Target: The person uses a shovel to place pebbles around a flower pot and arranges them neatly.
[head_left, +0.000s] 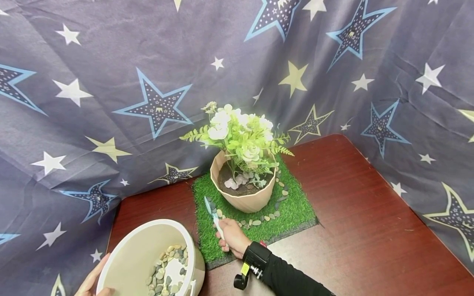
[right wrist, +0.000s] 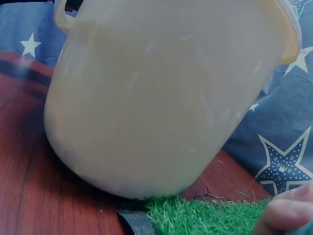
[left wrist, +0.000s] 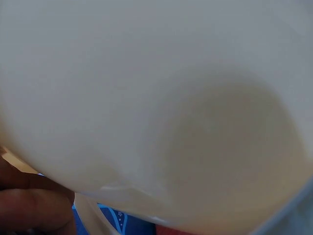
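My right hand (head_left: 234, 236) grips the pale handle of a small blue trowel (head_left: 210, 206) over the left part of the green turf mat (head_left: 296, 205). The blade lies beside pebbles (head_left: 256, 223) that curve around a flowerpot (head_left: 249, 202) standing on the mat. At the lower left, my left hand (head_left: 92, 280) holds a cream bucket (head_left: 199, 263) by its rim, thumb over the edge. That bucket leans over, with grey and tan pebbles (head_left: 160, 274) inside. In the right wrist view the tilted bucket (right wrist: 161, 107) has its base near the mat's corner.
White flowers (head_left: 222, 123) and green fern leaves rise from the pot's dark soil. Behind the reddish wooden table (head_left: 355, 197) hangs a grey-blue cloth (head_left: 237, 53) printed with stars. It also runs along the right side and the left side.
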The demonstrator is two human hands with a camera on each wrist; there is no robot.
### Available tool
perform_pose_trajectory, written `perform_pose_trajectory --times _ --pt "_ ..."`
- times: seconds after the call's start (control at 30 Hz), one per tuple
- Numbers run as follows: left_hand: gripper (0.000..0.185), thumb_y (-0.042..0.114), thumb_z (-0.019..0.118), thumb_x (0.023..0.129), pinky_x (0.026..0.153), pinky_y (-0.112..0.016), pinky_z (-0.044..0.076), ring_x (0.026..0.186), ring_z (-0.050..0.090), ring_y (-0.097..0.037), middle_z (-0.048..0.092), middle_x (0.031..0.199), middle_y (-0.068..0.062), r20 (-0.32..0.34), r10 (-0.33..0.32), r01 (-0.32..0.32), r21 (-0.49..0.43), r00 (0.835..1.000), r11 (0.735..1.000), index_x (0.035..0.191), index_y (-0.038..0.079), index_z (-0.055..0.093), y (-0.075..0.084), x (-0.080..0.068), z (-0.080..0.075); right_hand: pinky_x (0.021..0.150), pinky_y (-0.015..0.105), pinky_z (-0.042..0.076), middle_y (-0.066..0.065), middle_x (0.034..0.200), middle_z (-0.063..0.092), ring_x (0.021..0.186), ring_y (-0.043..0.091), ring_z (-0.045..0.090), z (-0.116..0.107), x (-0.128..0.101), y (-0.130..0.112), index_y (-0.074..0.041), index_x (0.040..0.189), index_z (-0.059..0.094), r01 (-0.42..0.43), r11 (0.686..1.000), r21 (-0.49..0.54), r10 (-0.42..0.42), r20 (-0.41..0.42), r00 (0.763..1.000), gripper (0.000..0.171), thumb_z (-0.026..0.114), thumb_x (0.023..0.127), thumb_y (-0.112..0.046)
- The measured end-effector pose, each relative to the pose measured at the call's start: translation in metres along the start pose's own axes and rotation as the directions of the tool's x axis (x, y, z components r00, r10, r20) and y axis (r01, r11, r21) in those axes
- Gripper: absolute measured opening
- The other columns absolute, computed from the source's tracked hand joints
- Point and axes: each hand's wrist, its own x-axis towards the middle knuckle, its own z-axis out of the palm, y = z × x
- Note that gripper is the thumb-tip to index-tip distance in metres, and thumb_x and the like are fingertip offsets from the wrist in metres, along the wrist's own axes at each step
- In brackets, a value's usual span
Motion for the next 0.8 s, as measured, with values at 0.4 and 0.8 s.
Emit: perform_pose_trajectory --times 0.4,0.8 --pt "0.107 -0.042 0.031 0.072 0.080 -0.014 0.057 0.108 0.069 0.000 0.061 0.144 0.016 0.062 0.048 -0.047 -0.023 0.997 0.999 0.161 0.018 0.040 -0.0006 0.0001 -0.0024 0.035 0.017 0.031 0.000 0.070 0.049 0.045 0.006 0.037 0.0013 -0.0001 0.0003 0.009 0.120 0.055 0.041 0.973 -0.226 -0.053 -0.050 0.997 0.034 0.039 0.111 -0.020" --pt "0.104 -0.040 0.036 0.073 0.075 -0.014 0.058 0.102 0.069 0.002 0.064 0.138 0.019 -0.013 0.004 -0.004 0.027 1.000 1.000 0.159 0.019 0.044 0.0015 -0.0005 0.0019 0.034 0.021 0.031 0.000 0.067 0.049 0.041 0.009 0.036 -0.0003 0.0031 -0.0042 0.011 0.104 0.060 0.075 0.929 -0.362 -0.094 -0.034 0.995 0.036 0.040 0.111 -0.018"
